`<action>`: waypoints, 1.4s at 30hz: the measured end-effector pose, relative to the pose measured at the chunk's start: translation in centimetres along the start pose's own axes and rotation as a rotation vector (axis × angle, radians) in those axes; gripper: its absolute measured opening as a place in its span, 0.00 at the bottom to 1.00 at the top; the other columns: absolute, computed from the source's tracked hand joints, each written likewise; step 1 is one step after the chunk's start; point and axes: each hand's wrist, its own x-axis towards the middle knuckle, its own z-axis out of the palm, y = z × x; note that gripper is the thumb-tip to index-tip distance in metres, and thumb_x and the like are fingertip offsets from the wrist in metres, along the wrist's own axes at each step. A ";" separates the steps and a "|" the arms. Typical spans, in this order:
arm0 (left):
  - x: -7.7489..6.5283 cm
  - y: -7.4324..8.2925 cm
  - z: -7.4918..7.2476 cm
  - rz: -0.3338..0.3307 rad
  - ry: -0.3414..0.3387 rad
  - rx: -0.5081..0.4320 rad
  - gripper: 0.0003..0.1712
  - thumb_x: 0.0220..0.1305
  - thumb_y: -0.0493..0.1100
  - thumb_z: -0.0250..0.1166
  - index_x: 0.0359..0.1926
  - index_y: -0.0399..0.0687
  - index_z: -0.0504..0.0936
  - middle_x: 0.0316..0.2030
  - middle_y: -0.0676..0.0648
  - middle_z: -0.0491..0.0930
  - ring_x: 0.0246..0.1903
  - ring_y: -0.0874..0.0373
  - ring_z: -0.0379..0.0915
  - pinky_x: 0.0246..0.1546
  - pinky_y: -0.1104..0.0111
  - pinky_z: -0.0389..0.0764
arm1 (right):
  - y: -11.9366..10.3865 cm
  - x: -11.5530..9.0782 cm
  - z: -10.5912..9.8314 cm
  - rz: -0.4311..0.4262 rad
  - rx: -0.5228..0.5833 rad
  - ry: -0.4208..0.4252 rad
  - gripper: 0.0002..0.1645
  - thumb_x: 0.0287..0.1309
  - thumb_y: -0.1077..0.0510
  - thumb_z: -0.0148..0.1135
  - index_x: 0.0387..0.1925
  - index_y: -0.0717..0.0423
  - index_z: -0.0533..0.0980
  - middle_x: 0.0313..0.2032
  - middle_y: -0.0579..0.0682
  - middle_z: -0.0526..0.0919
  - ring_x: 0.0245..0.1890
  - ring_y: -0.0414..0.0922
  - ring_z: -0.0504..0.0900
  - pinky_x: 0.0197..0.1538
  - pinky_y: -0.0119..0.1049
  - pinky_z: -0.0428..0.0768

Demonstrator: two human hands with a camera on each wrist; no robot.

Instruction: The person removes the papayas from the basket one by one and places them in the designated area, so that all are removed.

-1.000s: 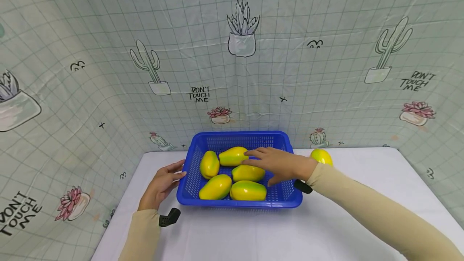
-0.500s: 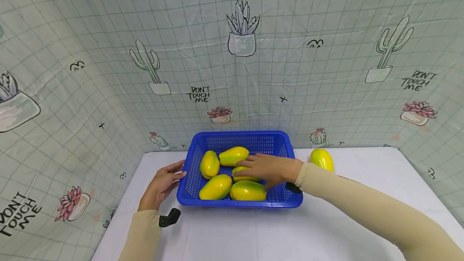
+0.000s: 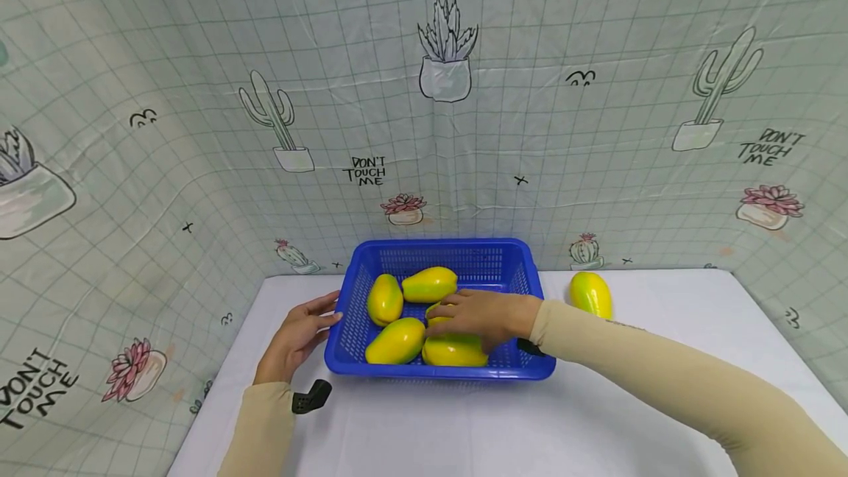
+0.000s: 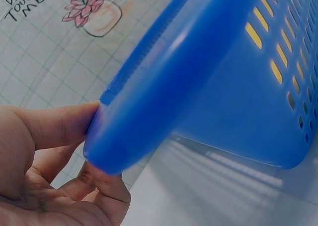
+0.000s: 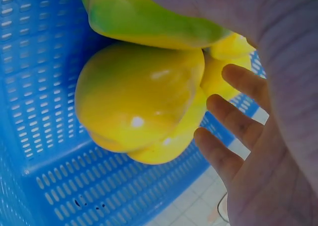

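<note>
A blue plastic basket (image 3: 440,372) holds several yellow-green mangoes. My left hand (image 3: 296,333) grips the basket's left rim; in the left wrist view its thumb (image 4: 62,126) lies against the outer edge, with fingers bent beneath. Inside the basket, my right hand (image 3: 486,315) is over the right-hand mangoes, its fingers apart. It mostly covers the middle mango (image 3: 433,311) and partly the front mango (image 3: 453,352). In the right wrist view, spread fingers (image 5: 233,119) reach beside a mango (image 5: 139,97) without closing round it; the thumb side overlaps a greener mango (image 5: 144,17).
Another mango (image 3: 591,294) lies on the white table (image 3: 424,433) right of the basket, behind the right sleeve (image 3: 629,359). Three more mangoes sit in the basket's left and back, including one at front left (image 3: 396,341). A cactus-print cloth (image 3: 331,94) stands behind.
My right hand has moved left and down into the basket, over the middle and front mangoes. The mango outside shows more beyond the sleeve. My left hand stays on the rim.
</note>
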 end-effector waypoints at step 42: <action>0.2 -0.1 -0.1 -0.006 0.008 -0.012 0.33 0.76 0.32 0.61 0.78 0.39 0.67 0.75 0.32 0.66 0.49 0.55 0.77 0.61 0.63 0.77 | -0.9 1.0 1.3 -0.068 -0.165 0.016 0.57 0.57 0.54 0.82 0.81 0.27 0.61 0.74 0.43 0.71 0.74 0.45 0.70 0.78 0.44 0.65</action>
